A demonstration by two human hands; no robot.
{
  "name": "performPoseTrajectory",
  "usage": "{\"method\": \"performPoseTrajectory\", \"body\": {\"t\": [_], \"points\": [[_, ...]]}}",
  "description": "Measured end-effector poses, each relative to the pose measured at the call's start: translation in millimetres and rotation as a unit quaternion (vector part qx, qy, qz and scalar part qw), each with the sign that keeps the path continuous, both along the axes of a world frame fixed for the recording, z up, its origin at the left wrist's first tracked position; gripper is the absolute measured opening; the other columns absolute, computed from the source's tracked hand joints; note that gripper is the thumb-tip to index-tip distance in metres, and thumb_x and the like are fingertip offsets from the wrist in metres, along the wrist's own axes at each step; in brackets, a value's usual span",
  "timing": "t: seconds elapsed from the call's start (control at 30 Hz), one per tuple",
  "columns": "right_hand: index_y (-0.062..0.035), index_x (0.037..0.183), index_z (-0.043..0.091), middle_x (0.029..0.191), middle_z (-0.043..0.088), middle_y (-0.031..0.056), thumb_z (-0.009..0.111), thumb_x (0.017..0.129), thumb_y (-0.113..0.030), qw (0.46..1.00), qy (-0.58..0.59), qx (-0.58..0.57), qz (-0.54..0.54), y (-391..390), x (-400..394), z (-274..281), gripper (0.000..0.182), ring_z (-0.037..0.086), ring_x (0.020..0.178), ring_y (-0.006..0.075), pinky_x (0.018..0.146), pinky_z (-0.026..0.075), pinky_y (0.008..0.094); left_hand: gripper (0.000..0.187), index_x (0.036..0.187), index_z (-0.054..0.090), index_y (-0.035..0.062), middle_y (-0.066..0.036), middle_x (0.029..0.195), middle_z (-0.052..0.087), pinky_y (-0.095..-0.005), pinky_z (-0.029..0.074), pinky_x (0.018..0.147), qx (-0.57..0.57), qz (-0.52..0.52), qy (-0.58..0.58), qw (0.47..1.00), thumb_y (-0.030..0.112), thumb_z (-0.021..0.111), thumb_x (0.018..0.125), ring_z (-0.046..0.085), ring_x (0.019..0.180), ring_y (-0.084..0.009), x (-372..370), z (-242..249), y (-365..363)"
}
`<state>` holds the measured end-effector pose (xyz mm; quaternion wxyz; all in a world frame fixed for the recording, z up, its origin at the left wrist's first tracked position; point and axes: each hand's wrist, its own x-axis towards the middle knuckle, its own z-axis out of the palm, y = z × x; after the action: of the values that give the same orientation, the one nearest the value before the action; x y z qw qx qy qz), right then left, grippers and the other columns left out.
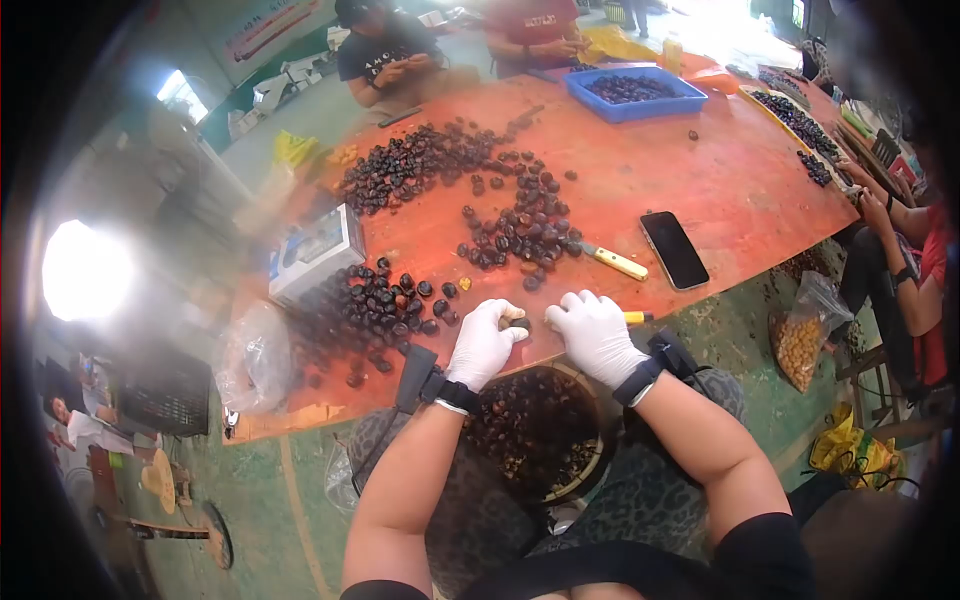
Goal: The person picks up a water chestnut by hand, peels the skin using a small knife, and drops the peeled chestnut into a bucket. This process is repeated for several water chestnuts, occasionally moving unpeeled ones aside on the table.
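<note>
My left hand [487,343], in a white glove, pinches a dark chestnut [518,323] at the near edge of the orange-red table. Beside it on the right, my right hand [597,340], also gloved, has its fingers curled. A yellow handle [637,317] with a dark end sticks out past its knuckles; any blade is hidden. Below both hands, a round bucket [597,462] holds dark shells and yellowish scraps. Loose chestnuts [395,303] lie just left of my left hand, and another pile [520,230] lies farther forward.
A cream-handled knife [615,262] and a black phone [674,250] lie ahead on the right. At left stand a white box [318,250] and a clear plastic bag [255,360]. Farther off is a blue tray [690,104] of chestnuts. Several people sit or stand around the table.
</note>
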<state>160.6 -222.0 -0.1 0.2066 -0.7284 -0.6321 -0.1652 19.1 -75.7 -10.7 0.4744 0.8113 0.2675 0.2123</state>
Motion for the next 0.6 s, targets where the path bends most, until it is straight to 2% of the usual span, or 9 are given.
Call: {"method": "performPoseTrajectory", "body": {"t": [0.1, 0.4, 0.6], "points": [[-0.0145, 0.093, 0.059, 0.085, 0.055, 0.0038, 0.063, 0.082, -0.018, 0.999, 0.032, 0.025, -0.013, 0, 0, 1, 0.012, 0.059, 0.086, 0.024, 0.07, 0.046, 0.0382, 0.027, 0.096, 0.064, -0.0037, -0.016, 0.094, 0.067, -0.0344, 0.053, 0.079, 0.057, 0.013, 0.044, 0.997, 0.003, 0.078, 0.075, 0.067, 0.085, -0.0259, -2, 16, -9], [-0.0141, 0.092, 0.057, 0.083, 0.055, 0.0035, 0.064, 0.082, -0.019, 1.0, 0.001, 0.017, 0.006, 5, -15, 8, 0.013, 0.059, 0.083, 0.0225, 0.067, 0.047, 0.0376, 0.029, 0.094, 0.063, -0.0027, -0.016, 0.092, 0.066, -0.0349, 0.053, 0.077, 0.079, 0.034, 0.029, 0.996, 0.006, 0.081, 0.072, 0.066, 0.082, -0.0261, -1, 15, -15], [-0.0131, 0.092, 0.056, 0.083, 0.057, 0.0044, 0.062, 0.085, -0.018, 1.0, 0.021, -0.004, -0.001, 6, -18, 7, 0.01, 0.061, 0.082, 0.0235, 0.066, 0.049, 0.0377, 0.028, 0.092, 0.062, -0.0031, -0.017, 0.092, 0.066, -0.0358, 0.052, 0.076, 0.103, 0.035, 0.046, 0.993, 0.007, 0.081, 0.073, 0.066, 0.081, -0.0293, 0, 18, -16]]}}
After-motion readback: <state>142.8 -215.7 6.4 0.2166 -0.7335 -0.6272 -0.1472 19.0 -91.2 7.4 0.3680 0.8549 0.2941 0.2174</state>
